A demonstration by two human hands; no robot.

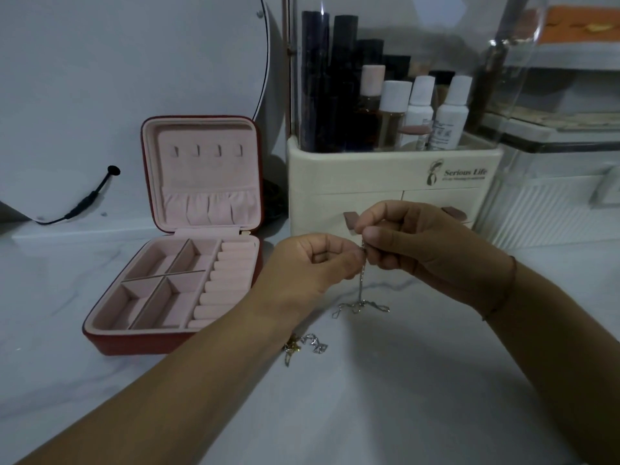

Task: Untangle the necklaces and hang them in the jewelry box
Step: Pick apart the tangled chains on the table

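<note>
White marble-patterned table spreads under my arms. My left hand and right hand meet above its middle, fingers curled, both pinching the top of a thin silver chain necklace. It hangs straight down, its lower links lying on the table. A small gold-and-silver chain tangle lies beside my left wrist. Toward the back left sits the open red jewelry box with pink lining.

home vanity: mirror, cosmetics organizer.
</note>
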